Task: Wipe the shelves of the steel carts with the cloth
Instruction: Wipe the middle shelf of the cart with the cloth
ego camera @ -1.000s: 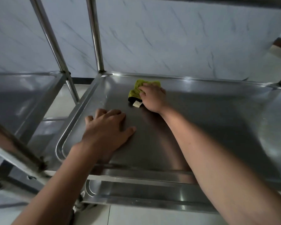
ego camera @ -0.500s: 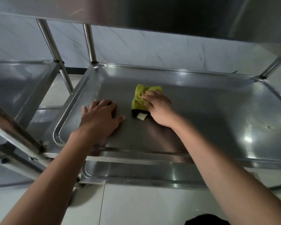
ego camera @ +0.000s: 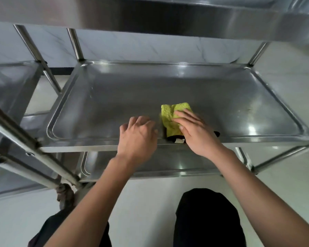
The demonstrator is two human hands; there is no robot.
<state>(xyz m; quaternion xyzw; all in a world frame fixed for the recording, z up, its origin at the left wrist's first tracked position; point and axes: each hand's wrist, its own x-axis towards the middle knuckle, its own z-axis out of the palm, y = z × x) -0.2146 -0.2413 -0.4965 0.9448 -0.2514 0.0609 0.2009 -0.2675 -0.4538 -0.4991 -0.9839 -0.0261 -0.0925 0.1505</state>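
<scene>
Steel shelf [ego camera: 114, 97]: right hand [ego camera: 196, 132] flat, pressing green cloth [ego camera: 171, 118]; left hand [ego camera: 137, 136] loosely curled, empty, beside it; upper shelf [ego camera: 150, 15] overhangs.

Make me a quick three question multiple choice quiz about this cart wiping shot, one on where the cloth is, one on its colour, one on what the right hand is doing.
1. Where on the middle shelf does the cloth lie?
A. Far left corner
B. Near the front edge, right of centre
C. Against the back rim

2. What colour is most of the cloth?
A. Yellow-green
B. Blue
C. White

3. How does the right hand meet the cloth?
A. It hangs clear above it
B. It wrings it in a fist
C. It presses it with straight fingers

Answers:
1 B: the cloth sits by the front lip, just right of the left hand.
2 A: its pile is yellow-green, with a dark edge and a pale tag at the near end.
3 C: the fingers lie flat across the cloth.
</scene>
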